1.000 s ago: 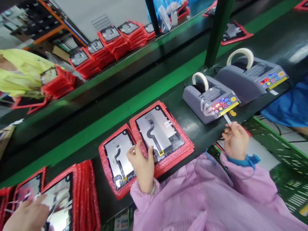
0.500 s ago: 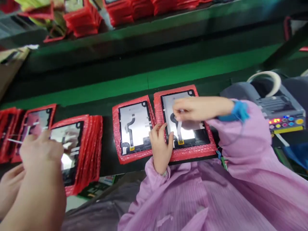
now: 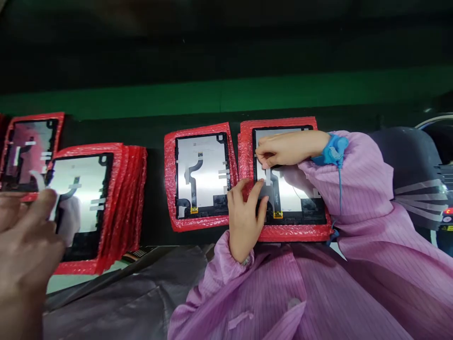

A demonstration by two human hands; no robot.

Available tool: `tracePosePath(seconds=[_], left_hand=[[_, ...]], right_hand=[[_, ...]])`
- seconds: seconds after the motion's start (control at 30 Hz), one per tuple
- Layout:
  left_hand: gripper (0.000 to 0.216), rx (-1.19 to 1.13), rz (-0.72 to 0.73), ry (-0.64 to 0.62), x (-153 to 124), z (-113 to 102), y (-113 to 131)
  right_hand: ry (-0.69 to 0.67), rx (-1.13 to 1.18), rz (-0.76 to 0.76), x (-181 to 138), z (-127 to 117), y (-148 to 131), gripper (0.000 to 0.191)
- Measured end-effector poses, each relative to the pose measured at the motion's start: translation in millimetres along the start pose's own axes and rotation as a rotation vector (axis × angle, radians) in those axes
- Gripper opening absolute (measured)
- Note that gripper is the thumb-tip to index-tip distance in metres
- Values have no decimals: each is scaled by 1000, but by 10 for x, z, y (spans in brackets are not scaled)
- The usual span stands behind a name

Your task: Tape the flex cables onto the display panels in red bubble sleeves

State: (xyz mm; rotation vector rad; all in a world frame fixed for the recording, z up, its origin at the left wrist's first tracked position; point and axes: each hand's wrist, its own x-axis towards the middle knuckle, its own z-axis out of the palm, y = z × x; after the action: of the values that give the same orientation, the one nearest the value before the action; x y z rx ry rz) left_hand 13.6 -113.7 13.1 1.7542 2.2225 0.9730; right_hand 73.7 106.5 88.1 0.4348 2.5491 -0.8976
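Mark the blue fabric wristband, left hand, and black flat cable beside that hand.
Blue fabric wristband (image 3: pixel 332 150): head view, fabric band.
Left hand (image 3: pixel 245 223): head view, hand's middle.
Black flat cable (image 3: pixel 276 194): head view, lower straight stretch.

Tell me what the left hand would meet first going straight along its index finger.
Likely the white strip, then the right hand just beyond; depth is unclear, so it might pass above the strip.

One smock (image 3: pixel 269 288), pinkish-purple with fine darker stripes, full sleeves (image 3: pixel 364 179) gathered at the cuffs (image 3: pixel 230 252), round button (image 3: pixel 293 303); one blue wristband (image 3: pixel 331 149), right, with thin blue cord (image 3: pixel 340 189).
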Motion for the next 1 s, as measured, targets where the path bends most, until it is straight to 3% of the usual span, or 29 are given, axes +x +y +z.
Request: tracePosePath(seconds=[0.2, 0.47, 0.63, 0.77, 0.83, 0.93, 1.0], left_hand=[[39, 153, 72, -78, 2, -26, 17], [39, 161, 90, -101, 2, -24, 0], [38, 143, 87, -104, -2, -14, -6], [37, 155, 102, -100, -2, -37, -1], [35, 160, 115, -102, 28, -65, 4], [27, 138, 130, -89, 140, -91, 18], [26, 126, 156, -57, 249, -74, 39]], right_hand=[[3, 30, -4, -11, 18, -7, 18], [105, -36, -37, -13, 173, 72, 18], [219, -74, 86, -28, 286, 114, 13], [575, -134, 281, -30, 312, 158, 37], [783, -148, 362, -161, 338, 112, 29], [1053, -42, 356, -650, 569, -107, 16], [1234, 91, 314, -1099, 912, -312, 14]])
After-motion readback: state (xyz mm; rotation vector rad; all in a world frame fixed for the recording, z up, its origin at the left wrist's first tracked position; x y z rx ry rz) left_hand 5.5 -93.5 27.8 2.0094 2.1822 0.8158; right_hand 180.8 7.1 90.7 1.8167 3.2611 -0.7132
